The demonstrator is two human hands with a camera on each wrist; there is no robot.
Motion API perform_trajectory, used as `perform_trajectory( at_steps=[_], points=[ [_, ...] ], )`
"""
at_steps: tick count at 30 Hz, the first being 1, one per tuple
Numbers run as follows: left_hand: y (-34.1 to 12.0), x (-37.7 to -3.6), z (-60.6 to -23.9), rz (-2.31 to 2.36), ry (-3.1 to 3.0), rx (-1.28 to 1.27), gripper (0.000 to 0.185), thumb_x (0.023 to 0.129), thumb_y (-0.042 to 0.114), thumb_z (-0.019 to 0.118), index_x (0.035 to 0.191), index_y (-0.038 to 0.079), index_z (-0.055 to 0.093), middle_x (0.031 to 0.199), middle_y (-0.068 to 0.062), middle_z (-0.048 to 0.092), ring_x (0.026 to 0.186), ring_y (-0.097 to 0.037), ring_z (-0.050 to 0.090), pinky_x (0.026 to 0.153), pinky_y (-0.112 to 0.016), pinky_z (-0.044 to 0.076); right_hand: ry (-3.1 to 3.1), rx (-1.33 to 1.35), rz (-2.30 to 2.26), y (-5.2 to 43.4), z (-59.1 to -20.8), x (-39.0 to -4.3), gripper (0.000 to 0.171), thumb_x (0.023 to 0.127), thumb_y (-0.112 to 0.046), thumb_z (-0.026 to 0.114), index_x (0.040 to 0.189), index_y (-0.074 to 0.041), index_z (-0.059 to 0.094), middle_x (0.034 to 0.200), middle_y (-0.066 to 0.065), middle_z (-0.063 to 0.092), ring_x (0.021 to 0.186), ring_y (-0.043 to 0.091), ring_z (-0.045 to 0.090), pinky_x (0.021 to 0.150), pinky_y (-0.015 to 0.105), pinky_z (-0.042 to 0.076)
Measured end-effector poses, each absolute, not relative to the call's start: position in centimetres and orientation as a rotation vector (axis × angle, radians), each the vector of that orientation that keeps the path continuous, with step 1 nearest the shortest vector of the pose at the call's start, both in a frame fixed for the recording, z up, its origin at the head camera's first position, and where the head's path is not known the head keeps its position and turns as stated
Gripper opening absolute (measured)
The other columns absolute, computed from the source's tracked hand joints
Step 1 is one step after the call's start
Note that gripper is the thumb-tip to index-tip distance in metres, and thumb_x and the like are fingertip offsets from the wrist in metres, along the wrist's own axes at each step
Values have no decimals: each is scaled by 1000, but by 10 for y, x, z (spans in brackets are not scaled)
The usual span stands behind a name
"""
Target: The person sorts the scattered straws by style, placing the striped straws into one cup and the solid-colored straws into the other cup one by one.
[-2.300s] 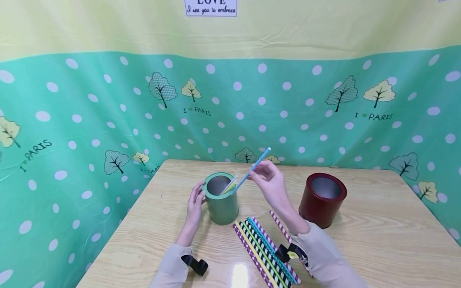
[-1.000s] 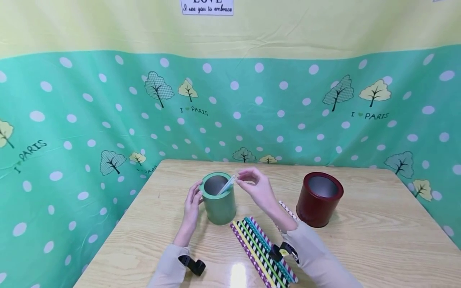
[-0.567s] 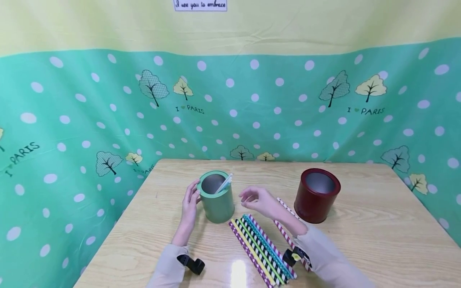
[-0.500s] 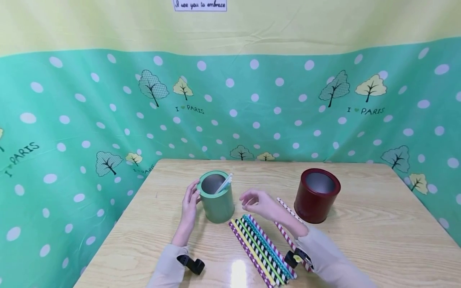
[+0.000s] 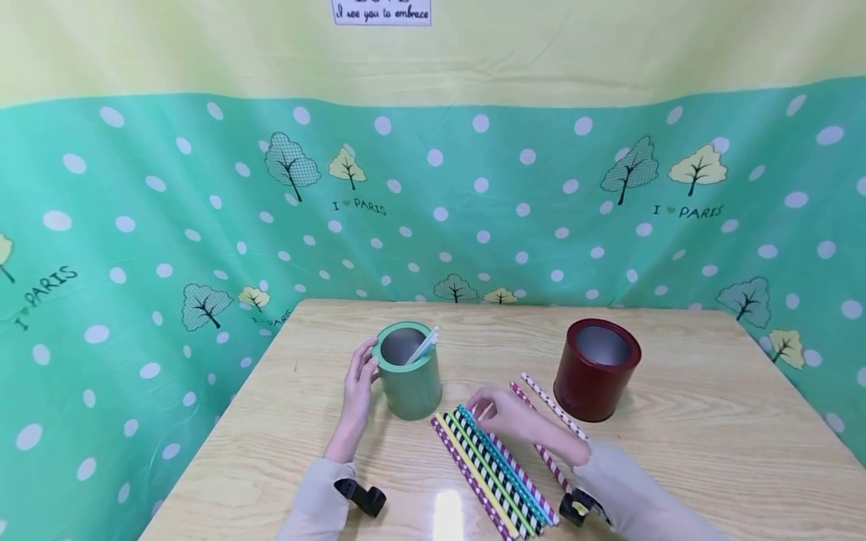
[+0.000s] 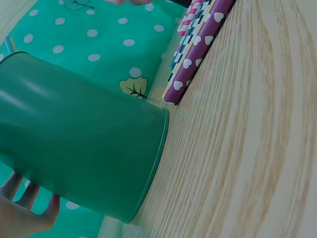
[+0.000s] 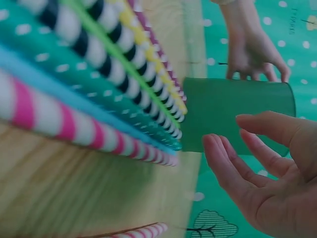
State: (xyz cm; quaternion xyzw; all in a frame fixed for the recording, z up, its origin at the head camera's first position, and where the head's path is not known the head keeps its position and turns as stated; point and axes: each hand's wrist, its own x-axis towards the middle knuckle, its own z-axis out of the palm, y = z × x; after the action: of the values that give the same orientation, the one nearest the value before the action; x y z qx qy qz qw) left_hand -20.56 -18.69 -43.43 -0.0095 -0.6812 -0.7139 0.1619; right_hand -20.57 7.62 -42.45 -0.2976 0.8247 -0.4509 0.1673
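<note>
My left hand [image 5: 355,379] holds the left side of a green can [image 5: 411,391], with its fingers spread along the wall near the rim. Several straws [image 5: 424,347], light blue and whitish at their ends, lean against the right inside of that can. A row of patterned paper straws [image 5: 483,481] lies before it: purple with white hearts, yellow, black-and-white, lime, teal, and pink-and-white. Over the far end of the row hovers my right hand [image 5: 507,415]. In the right wrist view its thumb and fingers [image 7: 223,173] are apart, with nothing between them.
A dark red can [image 5: 591,387] stands upright to the right. Between it and the row lie a white dotted straw [image 5: 551,402] and a pink striped straw [image 5: 553,466]. A green dotted curtain [image 5: 507,225] hangs behind the wooden table [image 5: 710,421].
The right hand lowered a light blue straw into the green can and let it go. It then came down and rightward to the straw row. The left hand stayed on the can.
</note>
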Motion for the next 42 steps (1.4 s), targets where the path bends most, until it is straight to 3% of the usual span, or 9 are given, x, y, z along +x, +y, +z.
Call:
perform_trajectory(
  at_steps=[11,26,42],
  points=[
    [-179,-195,-416,-2021,-1968,-9,36,94,7,36,129,1,38,129,-20,41,116,-34,38,90,-43,33,2387,-813,-1198,85,-439,-195,26,75,2,61,100,0,59,87,8,60,76,17,56,63,25,48],
    [-179,-196,-418,-2017,-1954,-16,36,94,8,36,129,0,38,129,-20,42,116,-33,38,88,-41,35,2422,-819,-1131,89,-444,-190,26,72,4,61,98,-1,59,89,8,60,75,17,56,61,23,47],
    [-183,-200,-425,-2017,-1961,-35,36,94,8,36,130,0,37,129,-21,41,117,-33,38,89,-43,34,2565,-908,-1010,93,-451,-194,27,69,7,63,96,1,62,80,3,58,67,13,52,57,21,43]
  ],
)
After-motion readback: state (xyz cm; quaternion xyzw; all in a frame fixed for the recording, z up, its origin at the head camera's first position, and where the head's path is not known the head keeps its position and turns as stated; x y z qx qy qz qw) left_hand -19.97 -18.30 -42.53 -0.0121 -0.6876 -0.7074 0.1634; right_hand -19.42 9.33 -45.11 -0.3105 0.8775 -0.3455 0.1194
